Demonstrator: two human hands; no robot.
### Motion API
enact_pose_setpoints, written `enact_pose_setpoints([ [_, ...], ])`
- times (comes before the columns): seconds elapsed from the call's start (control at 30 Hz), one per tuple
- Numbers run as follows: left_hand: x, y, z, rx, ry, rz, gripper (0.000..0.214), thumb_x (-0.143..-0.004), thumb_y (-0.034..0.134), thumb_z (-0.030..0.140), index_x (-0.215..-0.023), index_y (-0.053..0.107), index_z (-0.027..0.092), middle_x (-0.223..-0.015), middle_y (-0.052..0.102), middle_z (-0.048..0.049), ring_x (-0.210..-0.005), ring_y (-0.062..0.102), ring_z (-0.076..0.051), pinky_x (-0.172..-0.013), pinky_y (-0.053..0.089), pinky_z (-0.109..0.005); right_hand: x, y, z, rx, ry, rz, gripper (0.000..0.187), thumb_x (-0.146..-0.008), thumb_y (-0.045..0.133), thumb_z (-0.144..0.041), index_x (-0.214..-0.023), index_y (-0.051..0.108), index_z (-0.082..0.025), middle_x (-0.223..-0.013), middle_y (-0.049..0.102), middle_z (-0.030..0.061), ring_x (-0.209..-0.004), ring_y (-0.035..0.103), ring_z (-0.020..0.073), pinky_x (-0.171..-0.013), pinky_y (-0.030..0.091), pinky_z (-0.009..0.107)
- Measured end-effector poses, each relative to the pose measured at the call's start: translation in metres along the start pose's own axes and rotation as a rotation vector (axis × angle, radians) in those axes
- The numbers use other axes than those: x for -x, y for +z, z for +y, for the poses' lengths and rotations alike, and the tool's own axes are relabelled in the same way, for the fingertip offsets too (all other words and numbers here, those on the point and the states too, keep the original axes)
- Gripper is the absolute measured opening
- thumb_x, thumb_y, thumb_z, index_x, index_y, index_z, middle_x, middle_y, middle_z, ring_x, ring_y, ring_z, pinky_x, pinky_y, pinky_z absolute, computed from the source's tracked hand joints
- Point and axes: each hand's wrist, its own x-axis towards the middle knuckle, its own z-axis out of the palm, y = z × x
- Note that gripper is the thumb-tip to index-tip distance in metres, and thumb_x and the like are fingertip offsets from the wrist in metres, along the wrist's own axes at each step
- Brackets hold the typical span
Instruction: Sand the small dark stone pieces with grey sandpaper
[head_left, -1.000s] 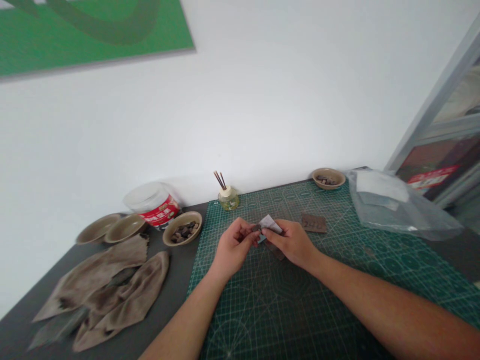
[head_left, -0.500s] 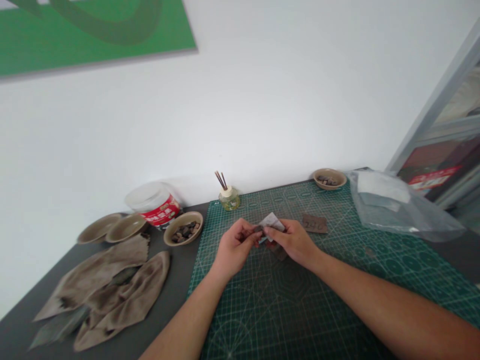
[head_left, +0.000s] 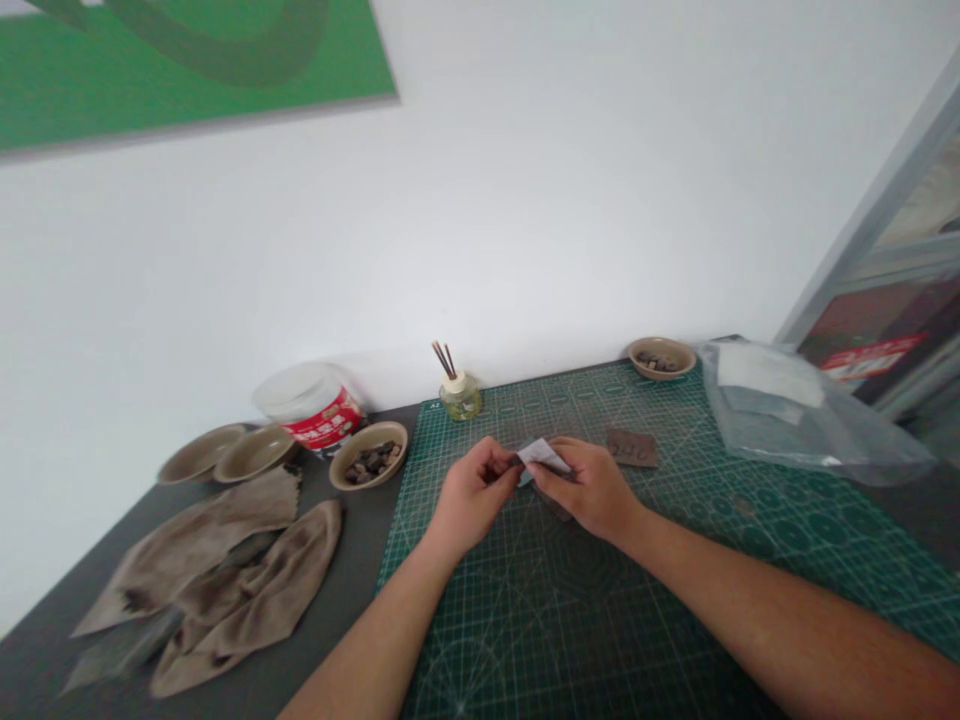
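Observation:
Above the middle of the green cutting mat (head_left: 517,620), my two hands meet fingertip to fingertip. My right hand (head_left: 592,485) is closed, thumb on top, on a small folded piece of whitish paper (head_left: 544,456). Close against it, my left hand (head_left: 476,495) is closed in a pinch; what sits between its fingers is dark, small and mostly hidden. A brown piece (head_left: 556,503) lies on the mat under my right hand, partly covered. Beyond that hand rests a brown sheet (head_left: 631,448) with "240" written on it.
To the left stand a bowl of small stones (head_left: 369,483), a white tub (head_left: 319,405), two shallow bowls (head_left: 251,465) and crumpled brown cloths (head_left: 255,620). At the back are a reed diffuser (head_left: 460,395) and another stone bowl (head_left: 684,362). A clear plastic bag (head_left: 810,415) lies right.
The whitish paper has tilted and turned slightly between my hands. The fingers of my left hand have shifted a little; both hands stay in the same place.

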Motion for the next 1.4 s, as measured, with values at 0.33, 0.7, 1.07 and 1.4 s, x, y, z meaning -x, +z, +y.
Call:
enact_pose_setpoints([
  [0.33, -0.007, -0.01, -0.004, 0.005, 0.029, 0.135, 0.015, -0.08, 0.065, 0.029, -0.079, 0.054, 0.019, -0.07, 0.053, 0.0035, -0.065, 0.053, -0.011, -0.063, 0.043, -0.022, 0.004, 0.002, 0.014, -0.038, 0.156, 0.032, 0.029, -0.09, 0.054, -0.042, -0.087, 0.07, -0.017, -0.069, 0.065, -0.0004, -0.062, 0.057, 0.0146, -0.057, 0.038, 0.023],
  [0.7, -0.017, -0.032, -0.013, 0.011, 0.097, 0.406, 0.023, -0.077, 0.064, 0.03, -0.097, 0.06, 0.018, -0.072, 0.048, 0.0044, -0.067, 0.051, -0.012, -0.066, 0.043, -0.022, -0.003, -0.014, -0.018, 0.045, 0.202, 0.001, 0.019, -0.084, 0.061, -0.032, -0.08, 0.07, -0.017, -0.072, 0.068, 0.001, -0.066, 0.06, 0.0163, -0.061, 0.04, 0.024],
  [1.07, 0.018, -0.012, 0.028, 0.025, 0.061, 0.202, 0.012, -0.077, 0.053, 0.019, -0.087, 0.06, 0.019, -0.065, 0.052, 0.0051, -0.056, 0.048, -0.01, -0.053, 0.036, -0.02, 0.078, 0.015, -0.016, -0.01, 0.36, -0.055, 0.048, -0.07, 0.067, -0.019, -0.117, 0.056, -0.019, -0.085, 0.068, 0.0018, -0.073, 0.063, 0.0171, -0.065, 0.044, 0.025],
  [1.4, 0.085, 0.03, 0.033, 0.142, -0.119, 0.068, 0.014, -0.067, 0.06, 0.017, -0.081, 0.06, 0.017, -0.057, 0.05, 0.0074, -0.049, 0.045, -0.008, -0.048, 0.033, -0.019, 0.097, 0.006, -0.019, 0.286, 0.138, 0.097, 0.039, -0.07, 0.071, -0.022, -0.109, 0.064, -0.021, -0.112, 0.06, 0.0091, -0.109, 0.051, 0.0269, -0.097, 0.037, 0.041],
])
